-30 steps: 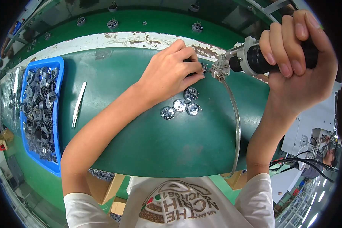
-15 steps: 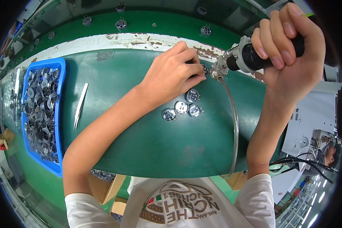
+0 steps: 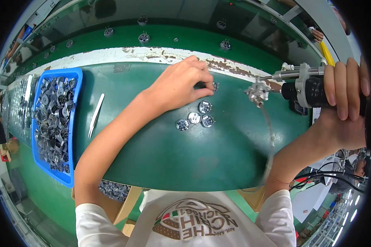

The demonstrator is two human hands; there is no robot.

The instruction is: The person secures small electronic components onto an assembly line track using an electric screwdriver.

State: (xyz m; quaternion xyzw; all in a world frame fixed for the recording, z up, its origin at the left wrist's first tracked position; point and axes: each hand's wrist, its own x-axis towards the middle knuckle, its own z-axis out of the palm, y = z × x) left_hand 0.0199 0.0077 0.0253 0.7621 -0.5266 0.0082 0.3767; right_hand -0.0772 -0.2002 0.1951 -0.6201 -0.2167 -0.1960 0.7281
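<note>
My left hand (image 3: 181,82) rests on the green work mat with its fingers closed round a small round component (image 3: 215,86), mostly hidden by the fingertips. Close below that hand lie several similar round components (image 3: 205,107), dark with silvery faces. My right hand (image 3: 345,94) is wrapped round the black body of a power screwdriver (image 3: 290,91), held sideways at the right. Its metal nozzle head (image 3: 258,93) points left, apart from the component in my left hand. From the nozzle a clear hose (image 3: 271,140) curves down toward me, blurred by motion.
A blue tray (image 3: 78,107) full of round components stands at the left, with white tweezers (image 3: 96,116) beside it. Beyond the worn white ledge (image 3: 123,54), more components (image 3: 144,38) stand on a green belt. Black cables (image 3: 325,175) run at the lower right.
My right hand has drawn the screwdriver to the right, so its nozzle has left the component at my left fingertips. My left hand keeps hold of that component. The whole view has shifted slightly.
</note>
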